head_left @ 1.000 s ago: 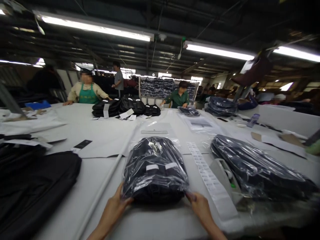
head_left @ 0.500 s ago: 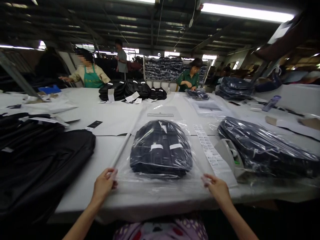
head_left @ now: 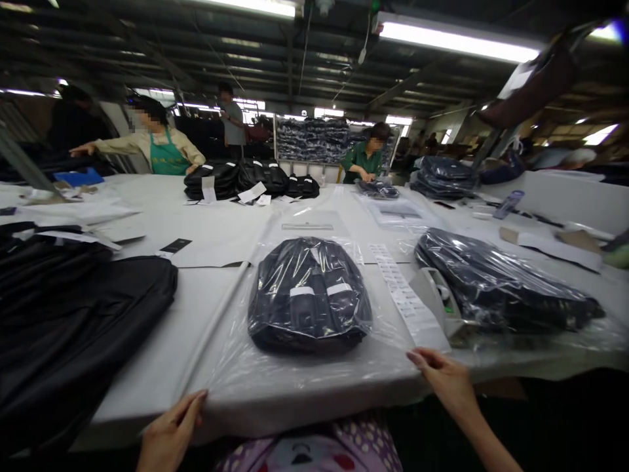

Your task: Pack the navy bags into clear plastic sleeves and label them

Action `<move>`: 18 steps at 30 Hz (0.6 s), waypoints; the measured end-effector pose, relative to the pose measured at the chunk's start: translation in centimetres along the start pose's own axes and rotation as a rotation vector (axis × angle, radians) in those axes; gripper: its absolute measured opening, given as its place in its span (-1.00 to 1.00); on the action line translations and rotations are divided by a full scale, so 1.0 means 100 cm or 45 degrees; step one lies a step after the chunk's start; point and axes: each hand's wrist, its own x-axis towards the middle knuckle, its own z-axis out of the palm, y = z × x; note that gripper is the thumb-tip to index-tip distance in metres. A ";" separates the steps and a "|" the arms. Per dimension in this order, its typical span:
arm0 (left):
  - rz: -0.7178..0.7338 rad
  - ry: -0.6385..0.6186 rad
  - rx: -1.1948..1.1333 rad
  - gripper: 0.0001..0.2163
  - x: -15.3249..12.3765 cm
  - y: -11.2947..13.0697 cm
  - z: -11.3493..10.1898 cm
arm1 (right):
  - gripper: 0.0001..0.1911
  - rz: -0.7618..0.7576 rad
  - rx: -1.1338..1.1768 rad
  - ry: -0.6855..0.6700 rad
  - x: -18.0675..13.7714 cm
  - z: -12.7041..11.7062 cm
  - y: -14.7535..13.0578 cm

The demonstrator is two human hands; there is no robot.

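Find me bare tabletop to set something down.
Bare tabletop: a strip between the near black bags and the clear film around the middle bag; and between the dark tag and far black bags. Crowded: the right, where label sheet, grey device and wrapped bags sit close.

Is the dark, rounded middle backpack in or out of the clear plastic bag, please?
In: the glossy bag covers the backpack, reflections crossing its front.

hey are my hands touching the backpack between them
No, the left hand and right hand pinch the near edge of the clear plastic bag, apart from the backpack inside it.
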 end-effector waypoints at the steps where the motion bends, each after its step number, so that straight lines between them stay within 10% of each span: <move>1: 0.055 0.032 0.037 -0.53 -0.003 -0.003 -0.002 | -0.45 -0.015 0.025 -0.028 -0.004 -0.001 0.001; 7: 0.916 0.518 0.331 -0.53 -0.035 0.049 0.009 | -0.48 -0.213 -0.177 0.258 -0.070 0.003 0.022; 12: 1.493 0.350 0.550 -0.49 -0.040 0.126 0.070 | -0.70 -0.828 -0.146 0.017 -0.104 0.044 0.008; 18: 1.740 0.248 0.742 -0.83 0.007 0.138 0.101 | -0.61 -0.946 -0.296 0.183 -0.078 0.107 -0.004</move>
